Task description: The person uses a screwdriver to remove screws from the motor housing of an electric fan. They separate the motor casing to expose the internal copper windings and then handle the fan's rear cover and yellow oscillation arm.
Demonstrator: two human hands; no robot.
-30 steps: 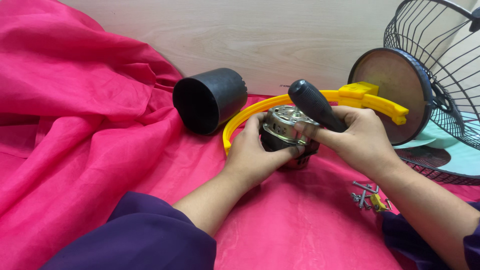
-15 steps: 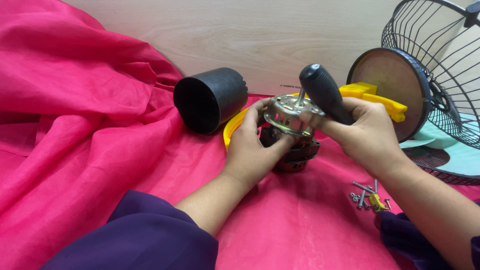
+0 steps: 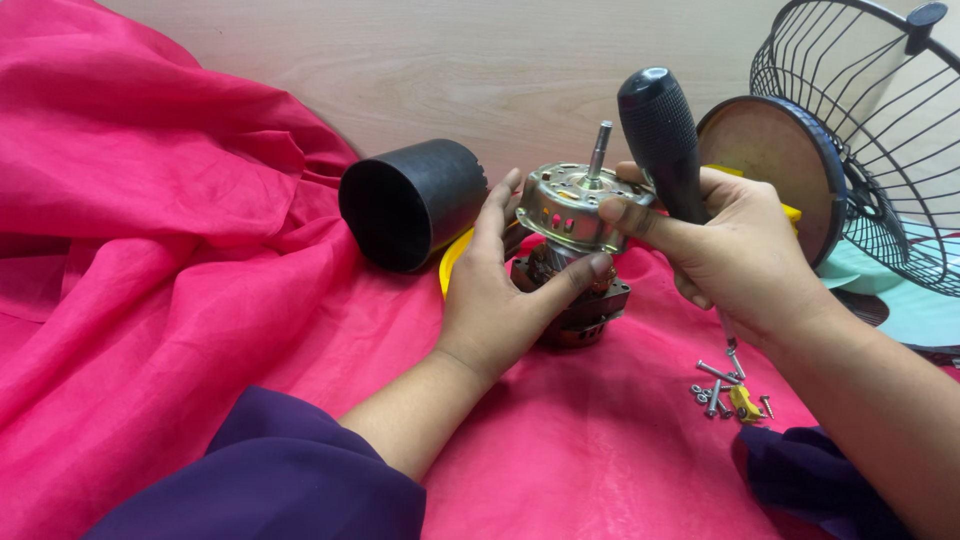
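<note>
Holding the fan motor (image 3: 572, 262) on the pink cloth (image 3: 200, 230), my left hand (image 3: 500, 300) wraps the dark lower body, thumb pressed across its front and fingers spread up behind the silver end cap (image 3: 578, 207). My right hand (image 3: 735, 255) is closed around the black-handled screwdriver (image 3: 662, 140), handle pointing up and shank running down out of the palm; its forefinger and thumb also pinch the rim of the end cap.

Judged step: separating the end cap from the motor body. The cap sits tilted and raised, shaft (image 3: 598, 152) standing clear above it. The next move, as I assess it, calls for a straight lift along the shaft while the left hand pins the body down; the crowded right grip risks dropping either cap or tool.

Surroundings: black cylindrical cover (image 3: 410, 200) lying on its side just left of the motor, yellow ring (image 3: 452, 262) partly hidden behind my hands, round fan base (image 3: 775, 170) and wire guard (image 3: 870, 130) to the right, loose screws (image 3: 725, 395) on the cloth near my right wrist.

Change against one second ago: the cap then lay seated low on the body with the screwdriver handle leaning across it; now the cap is lifted, the shaft exposed, and the handle is raised nearly upright.
</note>
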